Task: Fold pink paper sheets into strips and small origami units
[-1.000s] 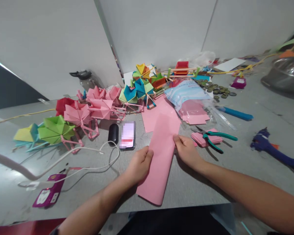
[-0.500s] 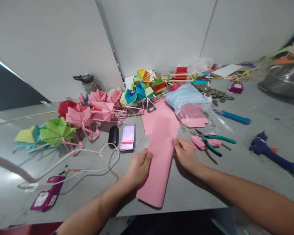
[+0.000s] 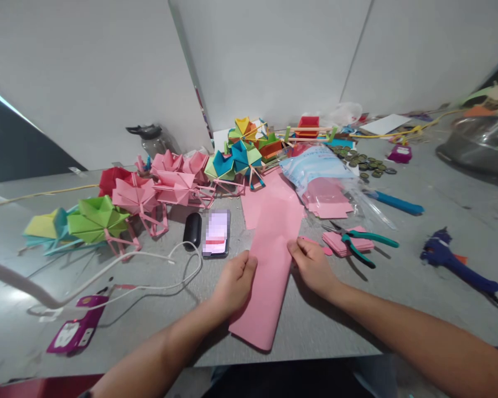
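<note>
Head view. On the grey table (image 3: pixel 357 309), near the front edge at about 6 o'clock: a long pink paper strip (image 3: pixel 269 271), lying flat and running from 12 o'clock slightly toward 7 o'clock. Left hand (image 3: pixel 234 282) pressing the strip's left edge with curled fingers, thumb on top of the paper. Right hand (image 3: pixel 313 265) pinching the right edge between thumb and fingers. Both hands grasping the strip, neither released.

Possible trouble, as a judgement only: near end of the strip close to the table edge, so a pull toward 6 o'clock could slide it off; uneven pressure from the two hands could crease it crookedly; a sweep of the right wrist toward 3 o'clock could knock the green-handled pliers (image 3: pixel 363 243) and the small pink stack (image 3: pixel 340 243) under them.

Look of the strip: smooth, matte, plain pink, apparently folded lengthwise, with rounded near corners and its far end lying over more pink sheets (image 3: pixel 269 199).

Around: at 10 o'clock a phone (image 3: pixel 216 232) beside a dark case (image 3: pixel 192 229); farther at 10 o'clock, folded paper models (image 3: pixel 136 196) in pink, green and yellow; at 2 o'clock a blue glue gun (image 3: pixel 456 262); at 1 o'clock a plastic bag (image 3: pixel 315 163) with pink pieces and a scatter of coins (image 3: pixel 367 163); at 8 o'clock a white cable (image 3: pixel 149 260).
</note>
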{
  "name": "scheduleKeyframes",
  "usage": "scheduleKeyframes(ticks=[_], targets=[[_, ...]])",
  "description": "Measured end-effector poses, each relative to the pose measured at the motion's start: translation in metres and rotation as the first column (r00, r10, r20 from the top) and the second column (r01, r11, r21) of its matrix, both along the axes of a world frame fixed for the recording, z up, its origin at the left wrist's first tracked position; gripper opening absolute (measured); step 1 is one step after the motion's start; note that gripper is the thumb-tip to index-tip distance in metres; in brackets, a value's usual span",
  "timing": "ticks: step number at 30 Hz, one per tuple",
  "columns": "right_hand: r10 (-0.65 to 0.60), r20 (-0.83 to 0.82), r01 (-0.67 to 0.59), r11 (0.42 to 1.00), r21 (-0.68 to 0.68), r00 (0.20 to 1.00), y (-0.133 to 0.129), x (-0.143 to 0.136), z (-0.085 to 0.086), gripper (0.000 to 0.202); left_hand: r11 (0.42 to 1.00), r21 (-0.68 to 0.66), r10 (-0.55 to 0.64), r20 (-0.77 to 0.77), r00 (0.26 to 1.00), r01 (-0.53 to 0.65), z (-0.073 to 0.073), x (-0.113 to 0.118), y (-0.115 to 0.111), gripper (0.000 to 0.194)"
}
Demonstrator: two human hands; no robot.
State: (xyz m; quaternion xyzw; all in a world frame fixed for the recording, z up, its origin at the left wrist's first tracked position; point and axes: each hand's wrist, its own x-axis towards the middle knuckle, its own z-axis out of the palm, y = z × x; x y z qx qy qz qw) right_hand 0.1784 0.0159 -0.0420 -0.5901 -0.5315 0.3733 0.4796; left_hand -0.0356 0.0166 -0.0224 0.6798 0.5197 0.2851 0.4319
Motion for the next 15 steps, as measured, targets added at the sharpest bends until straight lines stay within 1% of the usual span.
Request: scheduleKeyframes(ticks=[4, 9, 11, 13, 14, 15], targets=[[0.002, -0.001, -0.002, 1.0, -0.015, 1.0, -0.001, 0.001, 0.003, 0.055, 1.0, 0.002, -0.002, -0.007, 1.0, 0.002, 0.0, 0.0, 0.0, 0.043], [0.055, -0.065, -0.056, 0.998, -0.016, 0.996, -0.001, -0.001, 0.003, 0.053, 1.0, 0.0, 0.012, 0.008, 1.0, -0.012, -0.001, -0.001, 0.002, 0.043], [0.081, -0.102, -0.086, 0.995, -0.053, 0.992, 0.0, -0.001, 0.002, 0.051, 1.0, -0.001, 0.019, 0.013, 1.0, -0.019, -0.001, -0.001, 0.003, 0.044], [0.09, -0.183, -0.108, 0.99, -0.093, 0.979, 0.002, 0.003, 0.004, 0.043, 0.999, -0.002, 0.037, 0.02, 0.999, -0.037, -0.001, -0.002, 0.004, 0.044], [0.069, -0.221, -0.089, 0.993, -0.082, 0.973, 0.002, 0.008, 0.007, 0.036, 0.999, -0.003, 0.048, 0.025, 0.999, -0.048, -0.002, -0.002, 0.005, 0.045], [0.033, -0.241, -0.045, 0.998, -0.041, 0.97, 0.002, 0.015, 0.012, 0.03, 0.998, -0.007, 0.058, 0.031, 0.998, -0.058, -0.002, -0.002, 0.006, 0.045]])
